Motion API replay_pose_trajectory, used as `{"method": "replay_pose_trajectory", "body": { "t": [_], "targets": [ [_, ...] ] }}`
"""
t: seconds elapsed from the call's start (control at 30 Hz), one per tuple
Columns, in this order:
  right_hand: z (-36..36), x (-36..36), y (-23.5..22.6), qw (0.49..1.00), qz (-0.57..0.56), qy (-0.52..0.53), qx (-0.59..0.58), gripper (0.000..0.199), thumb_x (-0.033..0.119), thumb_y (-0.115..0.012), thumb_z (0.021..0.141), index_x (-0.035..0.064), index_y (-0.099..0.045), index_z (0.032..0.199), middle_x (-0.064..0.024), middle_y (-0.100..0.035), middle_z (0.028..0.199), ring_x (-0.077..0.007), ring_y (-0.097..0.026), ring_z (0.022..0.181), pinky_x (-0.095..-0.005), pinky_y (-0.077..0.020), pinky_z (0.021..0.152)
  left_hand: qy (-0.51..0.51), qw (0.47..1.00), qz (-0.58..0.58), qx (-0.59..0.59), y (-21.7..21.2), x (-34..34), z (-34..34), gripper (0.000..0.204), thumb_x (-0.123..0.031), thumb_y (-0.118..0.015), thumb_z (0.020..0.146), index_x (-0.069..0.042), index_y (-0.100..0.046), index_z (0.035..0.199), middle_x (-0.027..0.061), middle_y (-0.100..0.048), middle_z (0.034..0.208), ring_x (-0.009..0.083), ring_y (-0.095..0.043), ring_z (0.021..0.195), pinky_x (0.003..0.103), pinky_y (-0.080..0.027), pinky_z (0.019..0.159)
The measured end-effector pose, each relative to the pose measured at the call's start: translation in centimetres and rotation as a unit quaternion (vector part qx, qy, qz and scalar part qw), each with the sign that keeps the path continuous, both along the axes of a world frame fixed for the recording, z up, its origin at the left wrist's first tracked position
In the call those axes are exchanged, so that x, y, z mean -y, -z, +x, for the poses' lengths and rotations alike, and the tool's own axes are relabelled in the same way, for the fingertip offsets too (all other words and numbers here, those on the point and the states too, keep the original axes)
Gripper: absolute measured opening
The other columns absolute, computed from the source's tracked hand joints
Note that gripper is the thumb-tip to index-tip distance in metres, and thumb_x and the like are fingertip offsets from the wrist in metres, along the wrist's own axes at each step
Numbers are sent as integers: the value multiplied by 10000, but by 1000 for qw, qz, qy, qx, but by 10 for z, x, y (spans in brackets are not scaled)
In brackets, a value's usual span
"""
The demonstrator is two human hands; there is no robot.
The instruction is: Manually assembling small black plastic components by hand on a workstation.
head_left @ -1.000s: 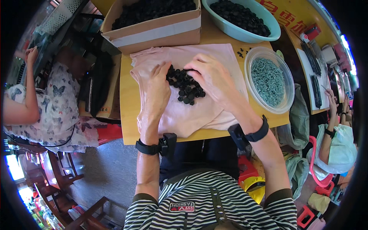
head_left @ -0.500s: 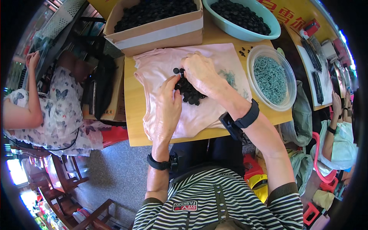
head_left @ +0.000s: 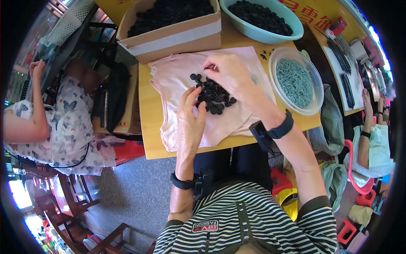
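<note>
I see the yellow counter [head_left: 151, 137] reach the person's waist, its left edge well apart from either hand. A pink cloth [head_left: 179, 70] covers its middle. Along the far edge, the cardboard box [head_left: 171, 47] and pale blue basin [head_left: 270, 39] bound my reach; a clear tub [head_left: 296, 110] of thin teal pieces stands off the cloth's right edge. Pink fabric spreads left of the pile and toward the front edge. My left hand [head_left: 191, 118] is half open, thumb apart from curled fingers, at the pile's left side. My right hand [head_left: 231, 75] has thumb and forefinger nearly together above its far side, a dark bit at the tips; I can't tell whether it's gripped. The small black caps [head_left: 216, 98] lie heaped mid-cloth between both hands.
</note>
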State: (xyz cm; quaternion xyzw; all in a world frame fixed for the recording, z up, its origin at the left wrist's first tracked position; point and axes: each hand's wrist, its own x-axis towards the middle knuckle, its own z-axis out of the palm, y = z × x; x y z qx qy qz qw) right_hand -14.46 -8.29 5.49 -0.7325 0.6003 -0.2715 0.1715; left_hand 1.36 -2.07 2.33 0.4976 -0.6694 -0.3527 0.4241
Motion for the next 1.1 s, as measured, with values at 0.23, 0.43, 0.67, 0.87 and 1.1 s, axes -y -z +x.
{"method": "replay_pose_trajectory", "body": {
  "t": [0.23,0.43,0.67,0.87,1.1],
  "targets": [
    [-51,-75,-34,970,-9,99,224,186,42,-631,795,-4,-625,976,-122,-662,841,-158,-633,761,-282,-508,669,-29,992,-99,68,-10,-6,-14,256,-18,-584,828,-10,-605,1083,152,-568,1118,298,-567,985,342,-457,844],
    [-61,-129,3,980,-3,87,178,174,13,-650,761,6,-610,929,-121,-620,831,-216,-633,723,-307,-493,631,64,988,-118,80,-3,-16,-63,97,-34,-659,780,-4,-653,872,91,-599,791,176,-571,635,266,-452,580],
    [-63,-143,31,992,-41,96,73,122,43,-636,741,53,-581,849,-111,-554,804,-304,-588,774,-381,-481,657,23,982,-79,168,5,-13,-91,117,-115,-654,793,-8,-632,834,112,-610,783,236,-601,643,318,-467,600],
    [-63,-143,31,992,-59,91,62,127,28,-633,738,49,-565,844,-105,-544,827,-300,-578,794,-374,-482,676,5,978,-92,185,9,-10,-98,70,-90,-615,788,-24,-606,808,126,-607,792,290,-602,672,358,-474,610],
    [-66,-145,30,990,-47,90,94,138,15,-645,746,42,-589,870,-102,-556,835,-280,-589,754,-358,-480,663,-4,982,-105,155,6,-10,-91,40,-31,-601,759,-25,-573,787,122,-593,784,302,-603,682,370,-472,596]
  ]
}}
